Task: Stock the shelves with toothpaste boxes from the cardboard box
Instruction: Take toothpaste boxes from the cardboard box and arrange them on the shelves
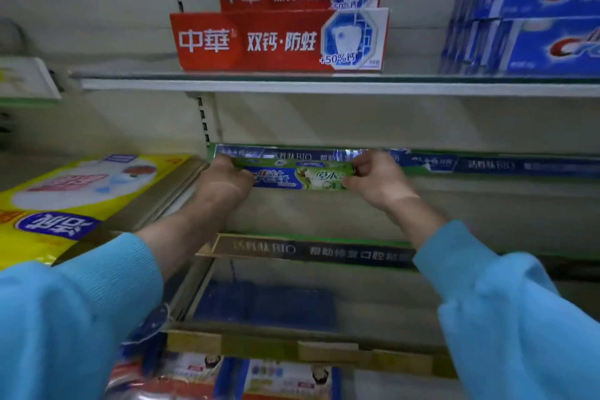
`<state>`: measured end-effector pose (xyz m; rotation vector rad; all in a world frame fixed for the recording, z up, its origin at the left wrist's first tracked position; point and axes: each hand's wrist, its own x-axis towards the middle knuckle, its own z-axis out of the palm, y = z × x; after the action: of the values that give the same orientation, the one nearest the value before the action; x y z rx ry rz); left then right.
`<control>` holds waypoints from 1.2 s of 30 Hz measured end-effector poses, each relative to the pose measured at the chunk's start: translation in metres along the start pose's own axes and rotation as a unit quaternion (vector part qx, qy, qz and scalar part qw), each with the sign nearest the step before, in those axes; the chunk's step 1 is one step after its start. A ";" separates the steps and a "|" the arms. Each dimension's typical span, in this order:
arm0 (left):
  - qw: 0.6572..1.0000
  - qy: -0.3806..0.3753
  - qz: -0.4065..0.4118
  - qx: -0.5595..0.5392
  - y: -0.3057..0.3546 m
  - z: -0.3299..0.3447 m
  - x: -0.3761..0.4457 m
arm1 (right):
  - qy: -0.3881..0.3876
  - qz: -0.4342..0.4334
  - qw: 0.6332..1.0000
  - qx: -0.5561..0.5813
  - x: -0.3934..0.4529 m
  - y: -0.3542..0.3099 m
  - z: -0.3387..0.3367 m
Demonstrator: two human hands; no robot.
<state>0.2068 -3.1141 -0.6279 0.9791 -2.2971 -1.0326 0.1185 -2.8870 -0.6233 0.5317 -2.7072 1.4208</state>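
Shop shelving filled the view, red Zhonghua boxes (279, 39) & blue Crest boxes (532, 42) stacked on the top shelf (324, 86). Green-blue Crest toothpaste box (297, 174) was held level, face out, at the front edge of the middle shelf (487, 162), prob. to square it w/ the lip. Left hand (224, 182) pinched its left end, right hand (376, 178) its right end, fingers curled, box spanning betw. them.

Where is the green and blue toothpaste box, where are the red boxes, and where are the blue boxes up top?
green and blue toothpaste box (293, 176): head view, middle of its front face.
red boxes (250, 41): head view, front of the lower one.
blue boxes (548, 45): head view, front of the lower stack.
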 end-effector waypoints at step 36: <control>0.876 -0.261 0.366 -0.177 0.306 0.089 -0.373 | -0.040 0.032 0.971 -0.234 -0.240 -0.004 -0.436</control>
<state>0.2651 -2.6486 -0.4837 -0.3684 -2.4024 -1.3784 0.2919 -2.4710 -0.4130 0.4752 -3.0003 0.7310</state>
